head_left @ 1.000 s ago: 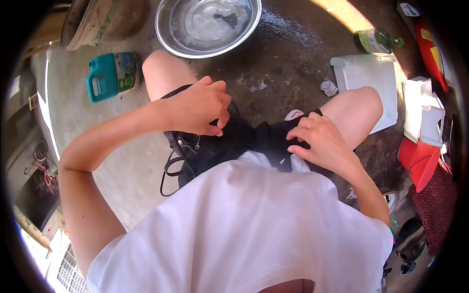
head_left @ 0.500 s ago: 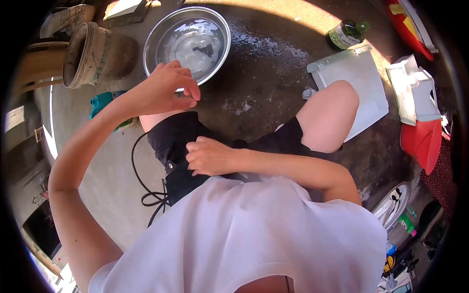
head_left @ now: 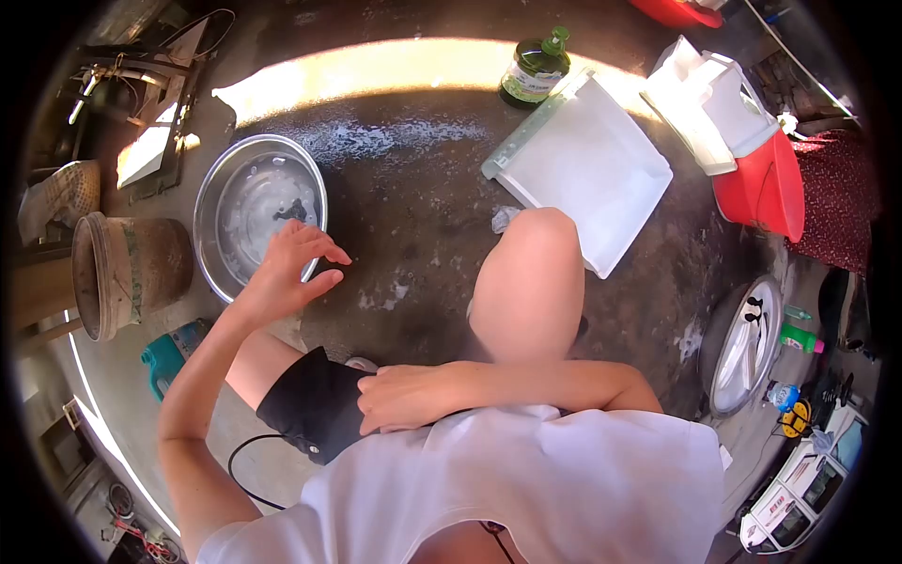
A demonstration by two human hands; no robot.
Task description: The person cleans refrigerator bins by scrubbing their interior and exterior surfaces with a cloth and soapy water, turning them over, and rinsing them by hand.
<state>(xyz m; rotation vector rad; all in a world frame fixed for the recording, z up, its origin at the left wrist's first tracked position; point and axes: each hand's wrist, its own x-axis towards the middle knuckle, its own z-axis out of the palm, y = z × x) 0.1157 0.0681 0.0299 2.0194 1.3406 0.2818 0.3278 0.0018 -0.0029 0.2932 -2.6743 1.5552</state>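
Metal basin (head_left: 206, 218) holds whitish, foamy water (head_left: 246, 211) near the left hand (head_left: 287, 263).

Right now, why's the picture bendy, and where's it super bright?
In the head view, a wide lens probably bends the edges; in that same view, the sunlit strip by the green bottle glares, and wet-looking floor glints beside the metal basin.

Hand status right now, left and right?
Left hand: open, nothing visible in it.
Right hand: curled over the black shorts; whether it's closed or gripping anything can't be told.
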